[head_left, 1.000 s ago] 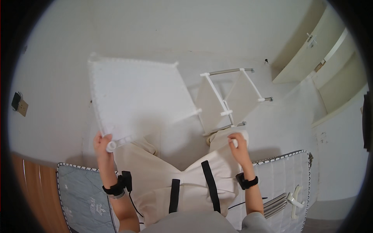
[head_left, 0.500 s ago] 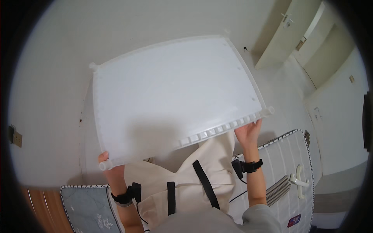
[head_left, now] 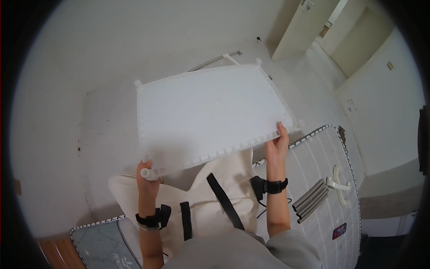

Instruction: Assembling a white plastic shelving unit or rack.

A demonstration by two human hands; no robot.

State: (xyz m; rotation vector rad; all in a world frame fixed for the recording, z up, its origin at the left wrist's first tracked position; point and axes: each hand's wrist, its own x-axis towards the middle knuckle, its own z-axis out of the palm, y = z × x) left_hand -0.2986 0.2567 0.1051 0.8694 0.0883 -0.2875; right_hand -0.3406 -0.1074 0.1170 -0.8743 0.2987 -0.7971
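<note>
A white plastic shelf panel (head_left: pixel 210 105), flat with a ribbed rim and round sockets at its corners, is held up in front of my lap, its far side tilted slightly away. My left hand (head_left: pixel 148 181) is closed round the near left corner, right beside the socket there. Toward the near right corner, my right hand (head_left: pixel 278 147) grips the rim, with fingertips over the top and the rest of the hand underneath. Part of each hand is hidden by the panel. Both wrists carry black straps with small boxes.
A quilted grey mat (head_left: pixel 324 154) under me bears several grey metal tubes (head_left: pixel 312 201), a white plastic bracket (head_left: pixel 338 184) and a small dark rectangular thing (head_left: pixel 339 231). Beyond the panel, a tube with a white fitting (head_left: pixel 230 58) lies on the floor. A door (head_left: pixel 304 33) stands ajar, far right.
The panel has come down and lies flatter, showing the floor tube behind it. My right fingers now show over its rim. My view has shifted, with the mat's tubes more fully in sight.
</note>
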